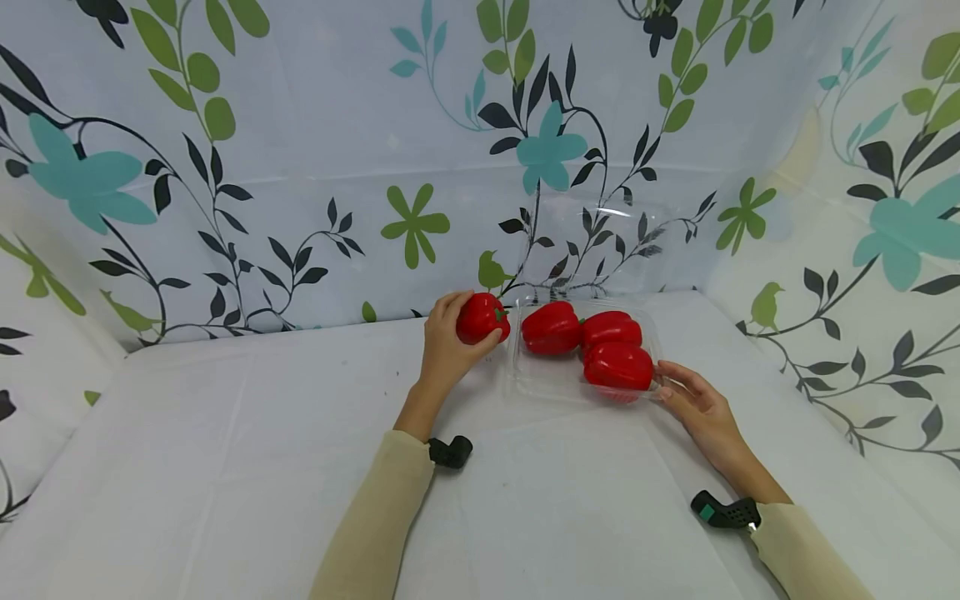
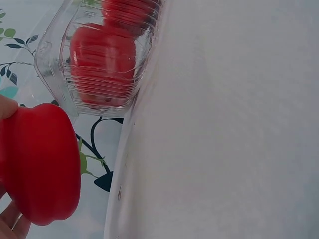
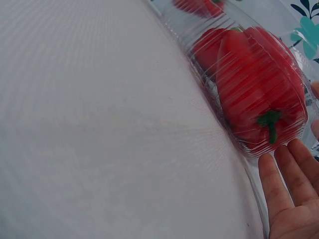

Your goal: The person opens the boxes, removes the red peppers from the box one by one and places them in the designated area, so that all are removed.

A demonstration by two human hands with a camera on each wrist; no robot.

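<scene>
A clear plastic container (image 1: pixel 547 379) holds three red bell peppers (image 1: pixel 618 367). Just left of it, my left hand (image 1: pixel 447 343) grips another red pepper (image 1: pixel 480 318), fingers over the far side and thumb in front. The left wrist view shows that gripped pepper (image 2: pixel 44 164) large, beside the ribbed wall of the container (image 2: pixel 102 74). At the container's right side, my right hand (image 1: pixel 699 408) touches the edge. In the right wrist view the fingers of my right hand (image 3: pixel 294 184) lie nearly straight against the container's end, near a pepper with a green stem (image 3: pixel 261 84).
A white cloth (image 1: pixel 300 483) covers the table. Behind it hangs a patterned curtain (image 1: pixel 300 150) with leaves and flowers. The container's clear lid (image 1: pixel 615 242) stands raised against the curtain. Each wrist wears a black strapped device.
</scene>
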